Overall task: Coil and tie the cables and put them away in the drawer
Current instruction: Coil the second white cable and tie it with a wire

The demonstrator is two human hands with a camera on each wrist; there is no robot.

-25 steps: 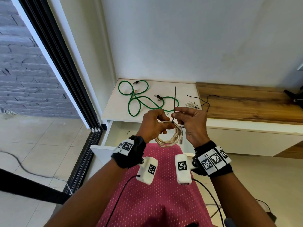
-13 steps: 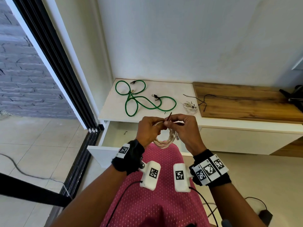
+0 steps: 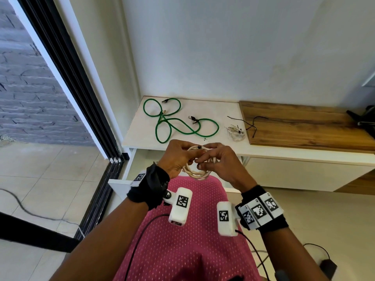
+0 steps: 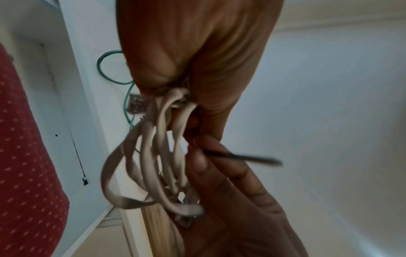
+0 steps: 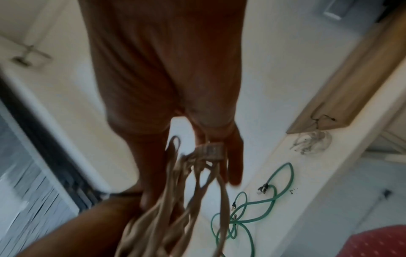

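Observation:
Both hands meet in front of my chest on a coiled off-white cable (image 3: 196, 173). My left hand (image 3: 189, 153) grips the top of the coil (image 4: 153, 156), whose loops hang below the fingers. My right hand (image 3: 203, 161) pinches a thin black tie (image 4: 241, 157) against the coil; the tie's free end sticks out sideways. A clear plug (image 5: 211, 149) of the coil shows by the right fingers. The drawer (image 3: 121, 182) stands open below the hands. A loose green cable (image 3: 174, 123) lies on the white cabinet top (image 3: 213, 110).
A small tied white coil (image 3: 235, 134) and a loose black tie (image 3: 253, 123) lie near the wooden top (image 3: 304, 126). A sliding door frame (image 3: 81, 94) runs along the left. A black cord and adapter (image 3: 327, 268) lie on the tiled floor.
The black tie stood upright above the hands a second ago; it is now pulled down against the coil. Both hands have closed in together on the coil's top.

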